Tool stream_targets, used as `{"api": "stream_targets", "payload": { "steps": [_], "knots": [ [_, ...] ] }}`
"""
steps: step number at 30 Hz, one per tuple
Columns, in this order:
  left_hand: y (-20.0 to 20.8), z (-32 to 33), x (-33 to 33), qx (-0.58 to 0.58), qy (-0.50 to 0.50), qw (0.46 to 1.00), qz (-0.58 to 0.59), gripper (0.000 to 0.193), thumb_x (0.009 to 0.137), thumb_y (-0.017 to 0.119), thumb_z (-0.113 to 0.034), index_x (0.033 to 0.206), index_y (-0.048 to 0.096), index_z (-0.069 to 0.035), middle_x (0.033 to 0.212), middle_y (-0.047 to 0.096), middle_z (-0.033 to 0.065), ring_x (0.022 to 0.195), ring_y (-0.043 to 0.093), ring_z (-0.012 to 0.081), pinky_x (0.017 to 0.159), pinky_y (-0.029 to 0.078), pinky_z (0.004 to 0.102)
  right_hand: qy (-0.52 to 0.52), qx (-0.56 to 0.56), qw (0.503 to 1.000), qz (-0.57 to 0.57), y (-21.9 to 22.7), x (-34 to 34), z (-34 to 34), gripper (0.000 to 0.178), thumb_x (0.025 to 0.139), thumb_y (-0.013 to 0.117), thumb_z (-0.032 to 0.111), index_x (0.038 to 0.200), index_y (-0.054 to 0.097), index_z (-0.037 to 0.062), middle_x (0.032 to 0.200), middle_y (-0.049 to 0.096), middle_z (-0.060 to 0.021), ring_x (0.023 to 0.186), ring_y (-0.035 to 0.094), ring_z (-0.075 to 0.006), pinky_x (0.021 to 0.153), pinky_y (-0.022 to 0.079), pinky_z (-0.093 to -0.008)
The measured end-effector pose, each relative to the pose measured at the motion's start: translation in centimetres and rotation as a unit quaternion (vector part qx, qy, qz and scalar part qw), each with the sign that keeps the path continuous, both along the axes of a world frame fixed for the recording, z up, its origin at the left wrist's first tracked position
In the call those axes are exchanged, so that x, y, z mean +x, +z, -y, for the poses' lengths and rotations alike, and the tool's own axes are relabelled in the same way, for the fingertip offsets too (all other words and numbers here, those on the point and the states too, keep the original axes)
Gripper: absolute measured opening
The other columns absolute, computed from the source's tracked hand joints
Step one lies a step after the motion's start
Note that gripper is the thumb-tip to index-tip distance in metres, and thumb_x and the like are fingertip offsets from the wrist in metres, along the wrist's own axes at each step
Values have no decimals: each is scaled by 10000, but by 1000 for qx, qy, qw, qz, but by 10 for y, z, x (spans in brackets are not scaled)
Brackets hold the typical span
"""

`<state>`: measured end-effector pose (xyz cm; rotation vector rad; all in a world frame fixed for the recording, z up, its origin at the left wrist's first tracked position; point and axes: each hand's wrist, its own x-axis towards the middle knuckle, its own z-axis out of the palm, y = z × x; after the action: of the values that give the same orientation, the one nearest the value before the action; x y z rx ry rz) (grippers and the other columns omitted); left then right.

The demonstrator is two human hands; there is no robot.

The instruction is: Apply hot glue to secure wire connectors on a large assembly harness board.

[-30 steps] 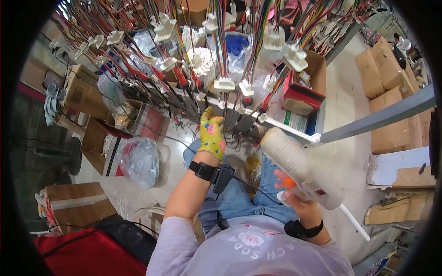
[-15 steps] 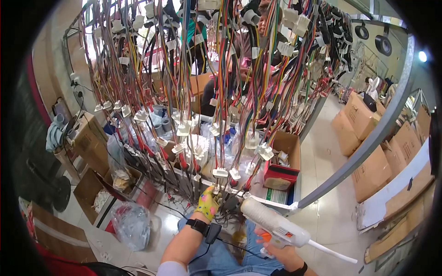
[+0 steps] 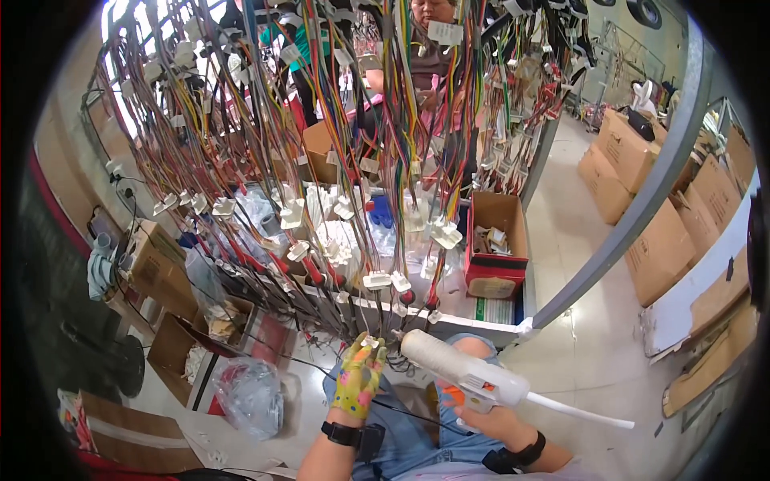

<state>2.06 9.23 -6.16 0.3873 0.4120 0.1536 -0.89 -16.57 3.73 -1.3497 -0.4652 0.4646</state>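
My left hand [image 3: 354, 385], in a yellow flowered glove, has its fingers closed around a small white connector [image 3: 370, 342] at the lower end of a hanging wire bundle. My right hand [image 3: 493, 425] grips a white hot glue gun [image 3: 461, 369] with an orange trigger. A white glue stick [image 3: 581, 410] juts from the gun's rear. The nozzle points left, close beside the connector; whether it touches cannot be made out. Just above hang more wire bundles [image 3: 393, 120] ending in white connectors, among them a wide white connector [image 3: 377, 280].
Behind the wires runs a white-edged bench [image 3: 481, 326] bearing an open red box [image 3: 497, 268]. A grey metal post [image 3: 634, 220] curves up at right, with cartons [image 3: 666, 240] beyond. A clear plastic bag [image 3: 249, 397] lies at left. Across the bench is another person [image 3: 433, 56].
The view has shifted, with the hanging wires now farther left. My left fingers are more upright and show the connector between them. The glue gun's nozzle has come nearer to that connector.
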Motion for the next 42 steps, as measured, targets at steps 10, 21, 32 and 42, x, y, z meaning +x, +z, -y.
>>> {"api": "stream_targets", "payload": {
  "steps": [10, 21, 32, 42],
  "knots": [
    [25, 24, -15, 133, -29, 990, -26, 379, 846, 585, -41, 1213, 497, -77, 1167, 568, 85, 1036, 576, 199, 876, 477, 313, 36, -10, 995, -89, -20, 10, -1, 584, 850, 585, -21, 1374, 331, 31, 1298, 499, -144, 1172, 509, -209, 974, 447, -337],
    [27, 28, -21, 109, 16, 994, 22, 330, 852, 592, -31, 1170, 507, -51, 1090, 587, 85, 966, 593, 194, 830, 491, 297, 67, -16, 997, -20, -44, 3, 1, 651, 814, 612, -19, 1393, 322, 46, 1330, 482, -172, 1158, 534, -241, 978, 429, -371],
    [27, 30, -19, 96, 14, 995, 30, 356, 867, 603, -60, 1211, 513, -43, 1108, 589, 66, 986, 584, 158, 831, 477, 263, 48, 2, 998, -40, -39, 4, -1, 570, 846, 645, 80, 1351, 389, 20, 1270, 534, -99, 1163, 516, -185, 1003, 392, -304],
    [8, 21, -14, 303, 44, 951, 37, 360, 872, 603, -31, 1222, 520, -6, 1101, 593, 75, 935, 589, 137, 771, 484, 237, 67, -37, 996, -49, -31, 8, -9, 501, 856, 628, 31, 1315, 425, 31, 1191, 575, -76, 1097, 552, -147, 942, 452, -278]
  ]
}}
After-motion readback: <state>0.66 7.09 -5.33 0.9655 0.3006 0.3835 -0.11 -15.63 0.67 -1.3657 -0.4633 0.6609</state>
